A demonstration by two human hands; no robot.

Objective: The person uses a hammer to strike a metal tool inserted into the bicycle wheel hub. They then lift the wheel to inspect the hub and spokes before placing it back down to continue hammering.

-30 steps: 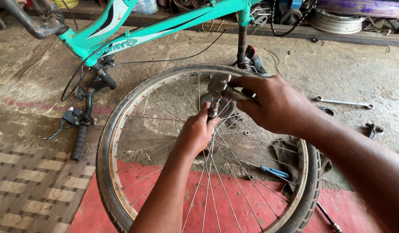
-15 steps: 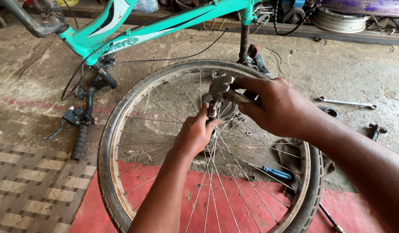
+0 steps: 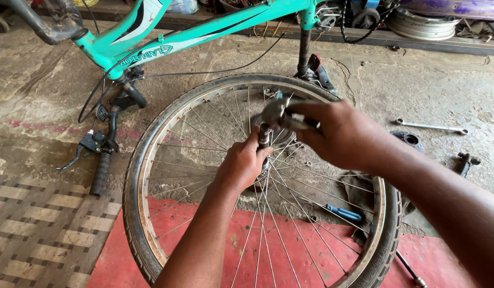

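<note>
The bicycle wheel (image 3: 151,224) lies flat on the floor; left hand (image 3: 241,165) pinches the axle (image 3: 264,134) at its centre to steady it — right hand (image 3: 337,133), just above, is closed round a metal tool (image 3: 276,112) on the axle's top.

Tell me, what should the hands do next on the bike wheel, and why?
Probably keep the left hand steady on the axle while the right hand gives the tool a small turn. The tool already sits on top of the hub at the middle of the wheel, and both hands are gripping there.
</note>
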